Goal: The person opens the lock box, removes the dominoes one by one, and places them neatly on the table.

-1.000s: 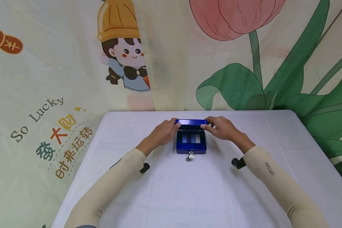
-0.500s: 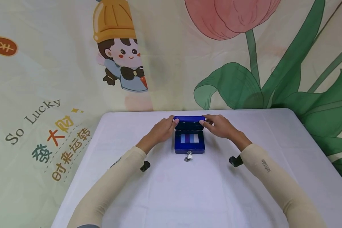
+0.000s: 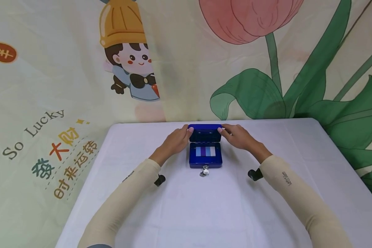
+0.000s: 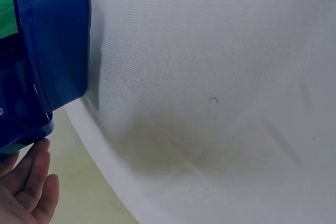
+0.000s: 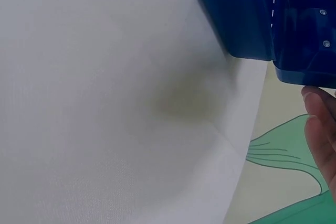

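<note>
A small blue cash box (image 3: 206, 162) stands on the white table with its hinged lid (image 3: 205, 135) raised. Inside the box lies a block of blue, purple and white stripes (image 3: 205, 151). A silver lock with keys (image 3: 205, 171) hangs at its front. My left hand (image 3: 175, 140) holds the lid's left upper corner, thumb on the inner face. My right hand (image 3: 239, 137) grips the right upper corner in the same way. In both wrist views, fingers (image 4: 38, 179) (image 5: 319, 124) touch the lid's edge, while most of each hand is out of frame.
The white-covered table (image 3: 201, 210) ends just behind the box. A printed curtain (image 3: 186, 69) with a cartoon figure and a large tulip hangs at the back. Black wrist cameras (image 3: 255, 175) stick out below each sleeve.
Both hands have tipped the lid further back, so more of its dark inner face shows. The view has shifted slightly; the box's base stays in place on the table.
</note>
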Demonstrator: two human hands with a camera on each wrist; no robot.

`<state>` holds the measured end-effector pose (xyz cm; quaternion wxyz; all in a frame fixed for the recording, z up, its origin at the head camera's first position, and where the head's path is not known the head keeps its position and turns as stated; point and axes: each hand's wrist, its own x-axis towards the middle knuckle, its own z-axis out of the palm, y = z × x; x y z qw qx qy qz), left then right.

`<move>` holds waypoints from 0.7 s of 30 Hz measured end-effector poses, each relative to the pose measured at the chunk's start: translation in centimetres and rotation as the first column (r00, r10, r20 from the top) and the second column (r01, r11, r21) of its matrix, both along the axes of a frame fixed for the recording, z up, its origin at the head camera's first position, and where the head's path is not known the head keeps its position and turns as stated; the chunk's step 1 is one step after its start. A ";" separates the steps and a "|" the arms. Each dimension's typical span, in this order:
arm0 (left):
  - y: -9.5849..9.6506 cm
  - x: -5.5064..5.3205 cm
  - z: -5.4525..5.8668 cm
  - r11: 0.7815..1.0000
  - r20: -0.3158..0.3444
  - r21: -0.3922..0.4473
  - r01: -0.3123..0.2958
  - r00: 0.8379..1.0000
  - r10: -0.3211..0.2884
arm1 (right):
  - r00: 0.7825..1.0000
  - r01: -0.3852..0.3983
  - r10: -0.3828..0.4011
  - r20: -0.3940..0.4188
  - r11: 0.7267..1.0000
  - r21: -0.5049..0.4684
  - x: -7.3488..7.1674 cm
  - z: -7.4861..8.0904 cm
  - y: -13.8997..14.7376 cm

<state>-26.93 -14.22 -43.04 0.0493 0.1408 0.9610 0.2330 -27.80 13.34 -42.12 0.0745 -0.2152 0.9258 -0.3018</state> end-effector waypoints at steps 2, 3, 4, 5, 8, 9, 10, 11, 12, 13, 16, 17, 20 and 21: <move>0.1 -0.1 -0.1 1.000 0.012 0.000 -0.014 1.000 0.014 | 1.000 0.003 -0.003 0.008 1.000 -0.004 -0.1 -0.1 0.0; 0.1 -0.1 -0.1 1.000 0.016 0.001 -0.020 1.000 0.020 | 1.000 0.006 -0.006 0.011 1.000 -0.006 -0.1 -0.1 0.0; 0.1 -0.1 -0.1 1.000 0.019 0.002 -0.026 0.999 0.026 | 1.000 0.010 -0.010 0.015 1.000 -0.009 -0.2 -0.1 0.0; 0.2 -0.2 -0.1 1.000 0.023 0.002 -0.030 0.999 0.030 | 1.000 0.010 -0.010 0.017 1.000 -0.014 -0.2 -0.1 0.0; 0.3 -0.2 0.0 0.999 0.023 0.007 -0.032 0.999 0.032 | 1.000 0.014 -0.014 0.010 1.000 -0.023 -0.3 -0.1 -0.1; 0.3 -0.3 0.0 0.999 0.023 0.008 -0.033 0.999 0.033 | 1.000 0.018 -0.018 0.007 1.000 -0.025 -0.4 -0.2 -0.1; 0.3 -0.3 0.0 0.999 0.025 0.007 -0.034 0.999 0.034 | 1.000 0.018 -0.018 0.001 0.999 -0.027 -0.4 -0.2 -0.1; 0.4 -0.3 0.0 0.999 0.026 0.007 -0.034 0.999 0.034 | 1.000 0.019 -0.019 -0.003 0.999 -0.030 -0.4 -0.3 -0.1; 0.4 -0.4 0.0 0.999 0.023 0.007 -0.035 0.999 0.035 | 1.000 0.021 -0.021 -0.007 0.999 -0.032 -0.5 -0.3 -0.2; 0.4 -0.4 0.0 0.999 0.023 0.006 -0.037 0.999 0.037 | 1.000 0.023 -0.023 -0.011 0.999 -0.033 -0.5 -0.3 -0.2; 0.5 -0.5 -0.1 0.999 0.019 -0.001 -0.041 0.999 0.041 | 0.999 0.025 -0.025 -0.020 0.999 -0.034 -0.7 -0.4 -0.2; 0.5 -0.6 -0.1 0.999 0.016 -0.003 -0.042 0.999 0.042 | 0.999 0.026 -0.027 -0.021 0.999 -0.035 -0.7 -0.5 -0.2; 0.6 -0.7 -0.3 0.999 0.017 -0.009 -0.047 0.999 0.047 | 0.999 0.034 -0.035 -0.023 0.999 -0.034 -0.8 -0.5 -0.3; 0.6 -0.8 -0.4 0.999 0.019 -0.009 -0.049 0.999 0.049 | 0.999 0.038 -0.039 -0.020 0.999 -0.034 -0.9 -0.5 -0.3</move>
